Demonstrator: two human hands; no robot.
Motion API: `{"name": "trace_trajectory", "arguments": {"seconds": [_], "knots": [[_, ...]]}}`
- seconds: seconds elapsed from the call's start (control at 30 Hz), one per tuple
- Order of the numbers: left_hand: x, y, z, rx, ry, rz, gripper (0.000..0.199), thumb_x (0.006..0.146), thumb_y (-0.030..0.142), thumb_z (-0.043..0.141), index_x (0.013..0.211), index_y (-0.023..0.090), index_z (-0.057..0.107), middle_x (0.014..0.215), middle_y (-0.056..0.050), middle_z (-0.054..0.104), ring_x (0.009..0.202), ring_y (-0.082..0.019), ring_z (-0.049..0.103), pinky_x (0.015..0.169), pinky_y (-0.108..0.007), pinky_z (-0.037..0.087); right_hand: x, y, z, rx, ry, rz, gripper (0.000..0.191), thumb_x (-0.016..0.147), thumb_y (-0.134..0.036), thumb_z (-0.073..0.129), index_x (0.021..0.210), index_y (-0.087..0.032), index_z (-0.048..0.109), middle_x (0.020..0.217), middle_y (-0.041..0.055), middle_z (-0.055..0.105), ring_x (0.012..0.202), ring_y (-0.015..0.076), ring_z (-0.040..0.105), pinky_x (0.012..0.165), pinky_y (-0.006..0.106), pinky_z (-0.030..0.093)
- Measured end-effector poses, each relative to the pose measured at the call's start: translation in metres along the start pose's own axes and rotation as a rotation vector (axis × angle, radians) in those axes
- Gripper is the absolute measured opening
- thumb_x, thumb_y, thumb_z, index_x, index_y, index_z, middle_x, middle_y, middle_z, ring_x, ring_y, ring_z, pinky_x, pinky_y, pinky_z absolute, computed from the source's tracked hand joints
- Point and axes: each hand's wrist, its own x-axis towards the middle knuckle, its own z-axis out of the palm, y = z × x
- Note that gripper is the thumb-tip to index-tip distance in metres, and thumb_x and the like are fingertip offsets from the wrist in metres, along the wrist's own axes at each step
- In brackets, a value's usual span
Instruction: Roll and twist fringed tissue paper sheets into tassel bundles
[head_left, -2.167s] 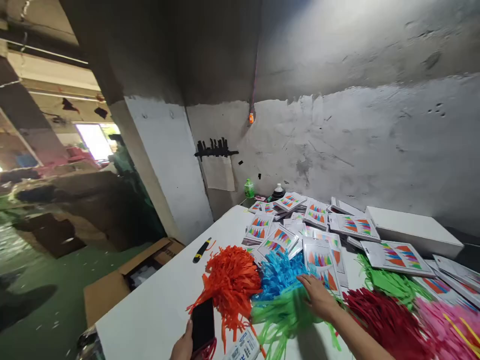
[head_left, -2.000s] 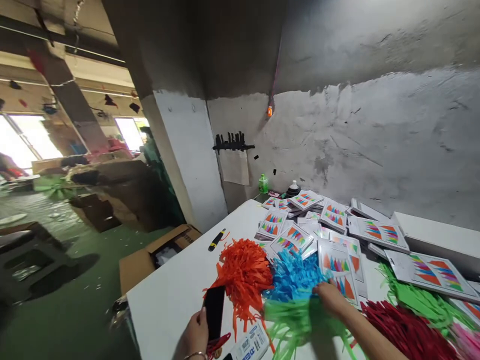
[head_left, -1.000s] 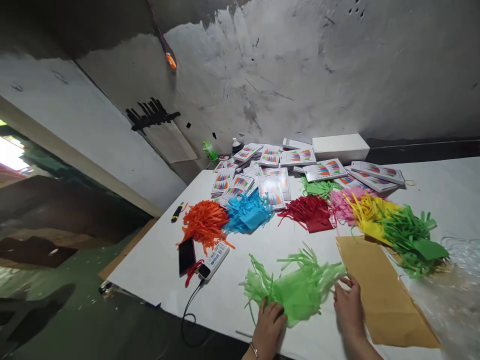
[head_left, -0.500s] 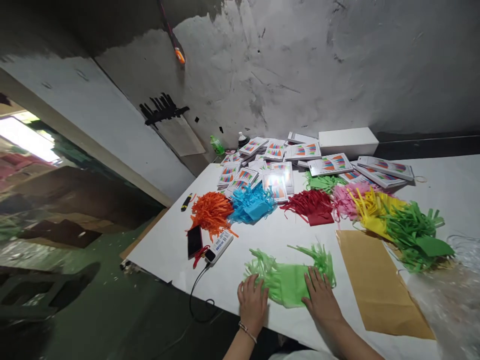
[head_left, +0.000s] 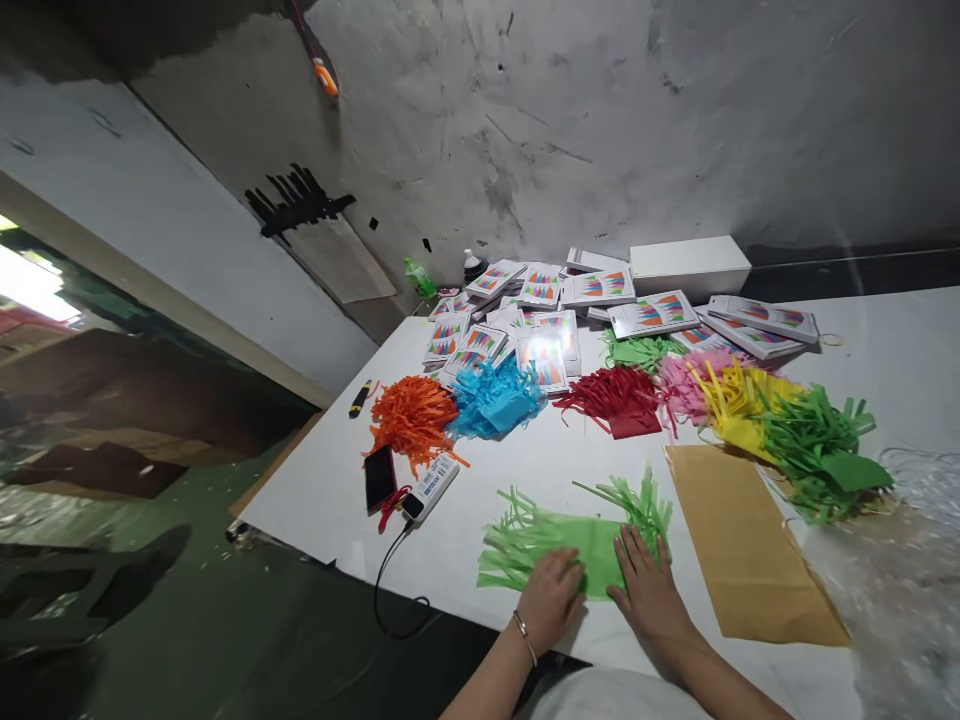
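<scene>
A light green tissue paper tassel sheet [head_left: 600, 550] lies flat near the table's front edge, its cut strips fanned out to the left and others bunched at the upper right. My left hand [head_left: 553, 598] rests on the middle of the paper, fingers extended and together, holding nothing. On the paper's right side, my right hand [head_left: 651, 590] lies flat with fingers stretched forward. Beyond the hands sit bunches of fringed paper: orange [head_left: 412, 415], blue [head_left: 496, 400], dark red [head_left: 619, 400], pink [head_left: 694, 380], yellow [head_left: 742, 405] and darker green [head_left: 817, 450].
Several printed packs [head_left: 540, 290] are piled at the back beside a white box [head_left: 690, 265]. Left of the paper lie a power strip [head_left: 431, 487] with a cable, a phone [head_left: 380, 478] and a cutter knife [head_left: 360, 398]. Brown paper [head_left: 750, 550] and clear plastic [head_left: 885, 600] lie right.
My left hand has moved right, from the left strips onto the middle of the light green paper. Those strips now lie spread out leftward. My right hand stays on the right side.
</scene>
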Motion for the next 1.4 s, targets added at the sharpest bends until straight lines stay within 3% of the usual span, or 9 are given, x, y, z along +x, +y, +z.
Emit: {"name": "trace_trajectory", "arguments": {"seconds": [0.13,0.27,0.4,0.5,0.67,0.8,1.1,1.27,1.4], "knots": [[0.005,0.016,0.007,-0.096,-0.079,0.072,0.031,0.081,0.023,0.068,0.112,0.025,0.064,0.12,-0.005,0.067,0.111,-0.023,0.059,0.098,-0.041,0.05,0.0,0.001,-0.018,0.063,-0.039,-0.114,0.059,0.087,-0.025,0.057,0.143,-0.019,0.043,0.151,0.0195,0.047,0.139,0.0377,0.043,0.114,0.07,0.027],[0.007,0.016,0.003,-0.155,-0.097,0.055,0.03,0.082,0.022,0.066,0.112,0.024,0.063,0.122,-0.006,0.065,0.111,-0.025,0.057,0.099,-0.042,0.048,0.0,-0.003,-0.034,0.174,-0.083,-0.263,0.033,0.089,-0.018,0.055,0.119,-0.028,0.065,0.122,0.0051,0.073,0.115,0.0242,0.065,0.106,0.046,0.049],[0.007,0.013,-0.004,-0.202,-0.107,0.032,0.032,0.082,0.02,0.066,0.114,0.023,0.063,0.121,-0.007,0.065,0.111,-0.024,0.057,0.101,-0.042,0.047,0.01,-0.009,-0.049,0.248,-0.097,-0.225,0.024,0.089,-0.011,0.053,0.101,-0.023,0.069,0.102,0.0043,0.076,0.097,0.0201,0.069,0.088,0.034,0.058],[0.012,0.017,-0.004,-0.218,-0.102,-0.028,0.027,0.084,0.016,0.062,0.11,0.021,0.065,0.116,-0.007,0.067,0.109,-0.024,0.058,0.098,-0.04,0.049,0.018,-0.011,-0.057,0.264,-0.108,-0.161,0.024,0.092,-0.012,0.047,0.095,-0.023,0.068,0.094,0.0036,0.074,0.089,0.0184,0.068,0.08,0.031,0.057],[0.025,0.024,-0.003,-0.208,-0.135,-0.138,0.022,0.089,0.012,0.051,0.09,0.021,0.071,0.103,-0.007,0.071,0.1,-0.022,0.062,0.09,-0.037,0.051,0.025,-0.012,-0.054,0.212,-0.115,-0.144,0.017,0.088,-0.014,0.055,0.093,-0.026,0.066,0.096,0.0007,0.071,0.095,0.0208,0.064,0.092,0.037,0.051],[0.038,0.02,-0.009,-0.153,-0.215,-0.231,0.024,0.092,0.013,0.049,0.089,0.021,0.072,0.098,-0.006,0.072,0.094,-0.021,0.064,0.086,-0.035,0.05,0.031,-0.007,-0.045,0.125,-0.111,-0.021,0.018,0.087,-0.014,0.055,0.073,-0.024,0.06,0.077,-0.0012,0.064,0.078,0.0198,0.061,0.077,0.037,0.049],[0.09,0.005,-0.015,0.03,-0.374,-0.479,0.023,0.095,0.036,0.059,0.099,0.015,0.067,0.099,-0.004,0.071,0.091,-0.019,0.068,0.083,-0.041,0.056,0.06,0.01,-0.026,-0.094,-0.089,0.149,0.02,0.091,-0.035,0.061,0.08,-0.018,0.063,0.078,-0.0029,0.065,0.074,0.0136,0.062,0.076,0.036,0.054],[0.103,0.005,-0.013,0.09,-0.367,-0.468,0.024,0.095,0.036,0.059,0.1,0.014,0.067,0.098,-0.003,0.071,0.088,-0.019,0.069,0.081,-0.04,0.058,0.059,-0.003,-0.021,-0.105,-0.017,0.01,0.014,0.09,-0.024,0.062,0.102,-0.021,0.065,0.111,0.0039,0.069,0.107,0.0219,0.062,0.099,0.048,0.047],[0.106,0.005,-0.013,0.125,-0.286,-0.429,0.021,0.095,0.032,0.058,0.095,0.014,0.068,0.09,-0.004,0.071,0.086,-0.021,0.068,0.08,-0.041,0.056,0.047,-0.006,-0.011,-0.056,0.041,-0.153,0.01,0.084,-0.016,0.064,0.089,-0.024,0.067,0.088,0.0008,0.072,0.096,0.0214,0.065,0.1,0.041,0.045]]}}
